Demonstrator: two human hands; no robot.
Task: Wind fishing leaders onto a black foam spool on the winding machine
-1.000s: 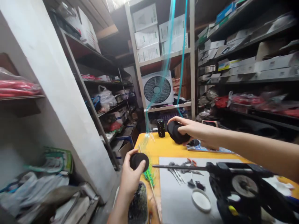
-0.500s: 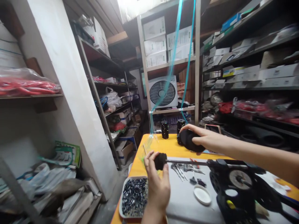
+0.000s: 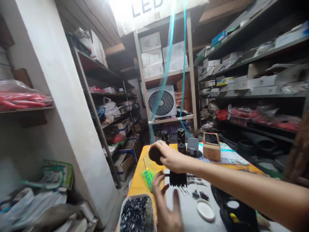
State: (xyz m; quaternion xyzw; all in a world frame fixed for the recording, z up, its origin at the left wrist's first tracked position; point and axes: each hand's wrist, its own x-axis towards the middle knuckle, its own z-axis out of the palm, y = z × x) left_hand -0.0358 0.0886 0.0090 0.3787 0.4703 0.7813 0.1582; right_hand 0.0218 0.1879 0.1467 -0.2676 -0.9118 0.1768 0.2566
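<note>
Clasps a thick, round, matte black disc (image 3: pixel 155 156) in the curled fingers of the right hand (image 3: pixel 167 158), above the far left corner of a smooth yellow desk (image 3: pixel 138 185). Spreads the fingers of the left hand (image 3: pixel 167 206) in a wide, blurred curve just beside the tip of a slim, dark, straight rod (image 3: pixel 167 175), without visible hold on anything. Bears on that rod a black block with a toothed lower edge (image 3: pixel 178 178), just below the right wrist. Includes near the far edge two black cylinders with yellow-green flecks (image 3: pixel 180 136), and by the left edge a pale, round-cornered tray (image 3: pixel 122 206) of glossy, elongated black pieces (image 3: pixel 134 214), near a bristly green-and-blue tuft (image 3: pixel 147 177). Rests a shallow, round white lid (image 3: pixel 205 209) on a smooth, pale grey sheet (image 3: pixel 189 211), beside a bulky black machine (image 3: pixel 243 214).

Compared with half a second ago, no longer closes the left fingers around a dark piece at the rod's tip; now carries the right hand across, left of that tip.
</note>
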